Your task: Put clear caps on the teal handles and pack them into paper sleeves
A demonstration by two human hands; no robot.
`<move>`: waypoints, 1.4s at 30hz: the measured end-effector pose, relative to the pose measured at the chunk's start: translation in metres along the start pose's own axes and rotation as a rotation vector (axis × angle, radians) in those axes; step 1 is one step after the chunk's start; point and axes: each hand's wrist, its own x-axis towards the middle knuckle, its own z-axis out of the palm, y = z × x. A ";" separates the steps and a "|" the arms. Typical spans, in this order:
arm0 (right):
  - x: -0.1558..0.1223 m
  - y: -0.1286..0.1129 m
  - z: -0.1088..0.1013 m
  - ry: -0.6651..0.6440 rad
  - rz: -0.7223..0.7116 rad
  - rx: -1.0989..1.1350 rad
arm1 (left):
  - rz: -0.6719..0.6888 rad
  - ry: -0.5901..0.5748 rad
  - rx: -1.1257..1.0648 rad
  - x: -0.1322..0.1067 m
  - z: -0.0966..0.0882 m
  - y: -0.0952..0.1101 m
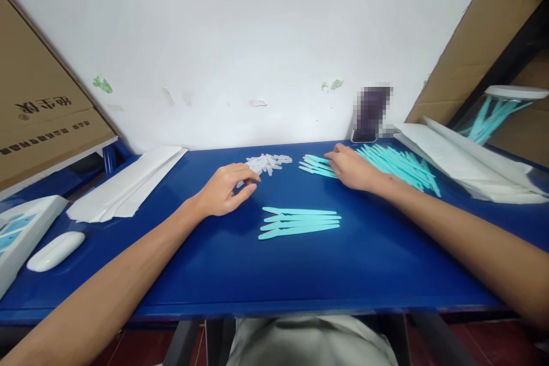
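My left hand [227, 187] hovers at the near left of a small heap of translucent white caps [268, 163]. Its fingers are curled, with thumb and forefinger apart; a whitish patch shows in the gap, and I cannot tell if it lies behind them. At the back right, my right hand [349, 167] pinches a small fanned bunch of teal eyebrow razors [315, 164], their wider ends pointing left. Its palm hides their other ends. Nearer to me, several more teal razors [300, 223] lie side by side, wide ends to the left.
A larger pile of teal razors [398, 166] lies beyond my right wrist. White paper sheets [128, 183] lie left, and more sheets [463, 166] right, near a clear jar [497, 114] of razors. A white mouse-shaped object [55, 251] and a phone [371, 114] stand on the blue table [300, 280].
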 end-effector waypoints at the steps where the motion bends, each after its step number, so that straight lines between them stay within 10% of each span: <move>1: 0.002 0.000 0.000 0.000 -0.004 0.013 | -0.007 0.003 0.042 0.000 0.000 -0.001; 14: -0.020 -0.028 -0.032 0.064 -0.020 0.163 | -0.451 0.033 0.226 -0.005 -0.017 -0.022; 22: -0.055 -0.089 -0.049 -0.192 -0.366 0.309 | -0.344 -0.162 0.343 -0.010 -0.017 -0.029; 42: -0.044 -0.064 -0.039 -0.108 -0.446 0.100 | -0.129 -0.286 0.365 -0.001 0.005 0.012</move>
